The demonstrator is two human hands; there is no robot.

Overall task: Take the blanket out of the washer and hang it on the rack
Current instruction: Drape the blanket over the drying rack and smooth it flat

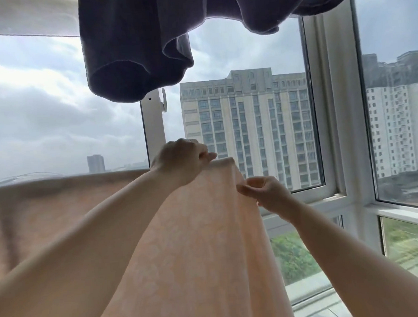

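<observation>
A pale peach blanket (188,244) hangs in front of me, its top edge running level from the far left to the middle, draped over something I cannot see. My left hand (181,159) grips the top edge near its right corner, fingers curled over the fold. Just below and to the right, my right hand (265,191) pinches the blanket's right side edge between thumb and fingers. The rack itself is hidden under the cloth.
A dark grey cloth (136,45) hangs overhead at the top. A white cloth (26,17) hangs at the upper left. White window frames (321,104) stand close behind the blanket, with tall buildings outside.
</observation>
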